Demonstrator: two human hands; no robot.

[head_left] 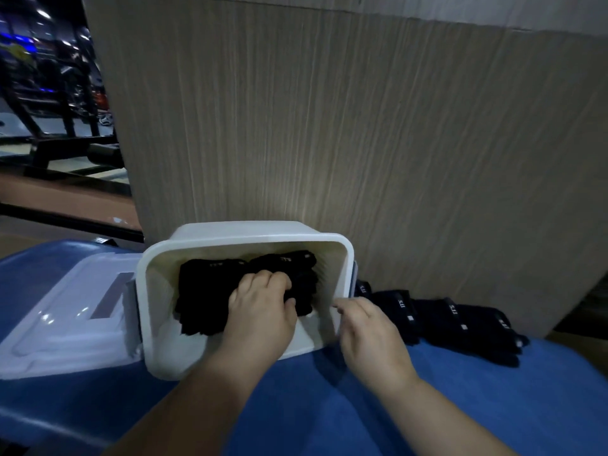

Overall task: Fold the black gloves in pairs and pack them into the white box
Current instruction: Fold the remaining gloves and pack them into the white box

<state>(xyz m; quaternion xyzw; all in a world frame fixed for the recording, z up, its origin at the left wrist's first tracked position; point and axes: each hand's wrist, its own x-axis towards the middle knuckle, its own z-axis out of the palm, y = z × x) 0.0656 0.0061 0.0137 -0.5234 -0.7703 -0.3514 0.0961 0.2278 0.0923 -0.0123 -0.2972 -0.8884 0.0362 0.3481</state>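
While the packed gloves (210, 291) are lying as a dark stack on the floor of the white box (158, 307), their long axis running left to right, the left hand (260, 311) is reaching down into the box from the near side. Its fingers (276, 279) are curling over the right half of the stack, with the thumb tucking in at the stack's near edge, so it is gripping the top layer of gloves.

The right hand (371, 337) is sitting just outside the box at its right rim. Its fingers are loosely curled with the tips against the rim, but I cannot tell whether they are pinching it or only touching it.

The loose gloves (460, 320) are lying in an overlapping row on the blue-covered counter (329, 406). The row is starting just beside the box's right wall and running away to the right. The right hand is by far the nearer one, so the next pair is probably going to be its pick.

The box's white lid (65, 317) is resting to the left of the box, touching it. A wood-grain panel (329, 126) is standing close behind both box and row. Only the box's right wall is standing between the row and the stack.
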